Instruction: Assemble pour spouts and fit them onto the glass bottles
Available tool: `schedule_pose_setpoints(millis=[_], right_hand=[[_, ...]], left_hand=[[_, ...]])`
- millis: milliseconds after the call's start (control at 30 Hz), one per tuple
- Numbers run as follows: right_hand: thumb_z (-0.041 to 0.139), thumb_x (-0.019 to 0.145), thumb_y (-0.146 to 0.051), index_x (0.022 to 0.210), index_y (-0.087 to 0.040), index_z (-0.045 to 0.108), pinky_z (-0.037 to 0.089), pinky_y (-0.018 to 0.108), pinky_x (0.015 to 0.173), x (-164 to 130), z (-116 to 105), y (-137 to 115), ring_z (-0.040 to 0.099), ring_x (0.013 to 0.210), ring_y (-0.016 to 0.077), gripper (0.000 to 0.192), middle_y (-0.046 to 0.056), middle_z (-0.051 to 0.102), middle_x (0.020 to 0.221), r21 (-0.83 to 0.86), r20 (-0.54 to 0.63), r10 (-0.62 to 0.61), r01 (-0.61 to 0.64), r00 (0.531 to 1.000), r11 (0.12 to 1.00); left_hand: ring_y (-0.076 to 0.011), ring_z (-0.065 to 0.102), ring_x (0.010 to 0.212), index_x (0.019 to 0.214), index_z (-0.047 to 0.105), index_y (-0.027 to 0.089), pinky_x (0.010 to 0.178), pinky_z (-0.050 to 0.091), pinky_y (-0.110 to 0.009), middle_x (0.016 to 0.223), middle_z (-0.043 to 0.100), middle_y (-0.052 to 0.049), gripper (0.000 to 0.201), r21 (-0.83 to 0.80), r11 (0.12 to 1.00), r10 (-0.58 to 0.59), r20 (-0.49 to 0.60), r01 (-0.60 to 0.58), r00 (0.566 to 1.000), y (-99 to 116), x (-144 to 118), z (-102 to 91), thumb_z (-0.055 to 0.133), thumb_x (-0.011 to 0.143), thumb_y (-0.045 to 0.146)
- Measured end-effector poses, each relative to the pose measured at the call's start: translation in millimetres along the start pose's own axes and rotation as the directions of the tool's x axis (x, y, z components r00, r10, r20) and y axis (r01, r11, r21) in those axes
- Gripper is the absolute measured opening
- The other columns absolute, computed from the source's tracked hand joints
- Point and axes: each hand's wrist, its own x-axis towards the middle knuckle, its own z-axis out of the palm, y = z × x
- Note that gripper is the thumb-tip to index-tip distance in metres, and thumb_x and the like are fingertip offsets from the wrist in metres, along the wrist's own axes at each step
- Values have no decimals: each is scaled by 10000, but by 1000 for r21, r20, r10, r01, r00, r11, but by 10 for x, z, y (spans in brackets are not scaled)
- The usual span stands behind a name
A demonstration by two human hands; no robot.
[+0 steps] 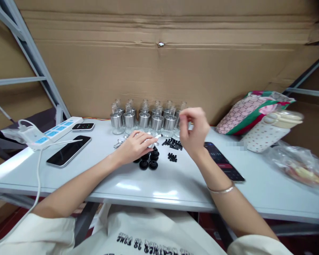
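My left hand (136, 146) is stretched out low over the table, fingers extended and apart, just above a cluster of round black caps (153, 165). Small silvery pieces (119, 141) lie partly hidden behind it, and a pale piece with a dark tip (158, 136) is near its fingertips. Raised to the right, my right hand (194, 129) has its fingers curled into a pinch; whatever they hold, if anything, cannot be made out. Behind both hands stand rows of glass bottles with metal sleeves (157, 122). Small black tubes (173, 143) and tiny black parts (172, 157) lie between the hands.
At left are a power strip (57, 130) with a white cable, a phone (69, 151) and a small device (83, 126). On the right lie another phone (224, 163), a dotted bottle (268, 132), a patterned bag (244, 113) and a plastic bag (303, 170). Cardboard (159, 71) rises behind.
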Motion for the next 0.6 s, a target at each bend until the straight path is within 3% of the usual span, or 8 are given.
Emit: schedule_pose_setpoints(millis=[100,167,233,433,600], right_hand=[[498,904,-408,901,-192,597,460,302,647,-19,133,19,585,776,181,238,64,628,876,87,178,142,-159,974,983],[524,875,-424,827,-181,610,442,289,632,-55,200,-2,580,715,170,262,47,640,788,143,367,238,-307,899,941],[536,856,-441,737,-176,605,421,278,613,-89,243,-29,549,632,147,299,18,613,663,201,452,298,-422,840,884],[654,747,-488,642,-177,581,362,246,526,-123,276,-41,444,502,97,336,-36,520,527,430,504,351,-582,789,690],[676,720,-536,634,-177,566,331,235,502,-140,313,-21,406,471,85,386,-50,492,484,467,480,383,-599,790,650]], left_hand=[[-186,604,949,1170,496,133,844,398,-334,1040,658,-90,226,32,999,-20,-19,21,1000,0,3,5,447,971,227],[-179,606,958,1186,478,133,844,392,-329,1045,657,-95,232,51,998,-26,-33,28,999,-2,2,12,435,976,221],[-179,608,953,1185,470,132,841,391,-328,1038,655,-97,227,70,997,-21,-47,24,999,-3,-1,18,429,978,216],[-170,609,935,1137,474,135,834,397,-314,1011,652,-92,184,59,998,9,-87,-4,996,14,8,16,396,988,210],[-173,599,969,1193,429,149,849,421,-312,1060,637,-94,224,-67,997,-48,-76,43,996,15,-7,32,401,987,232]])
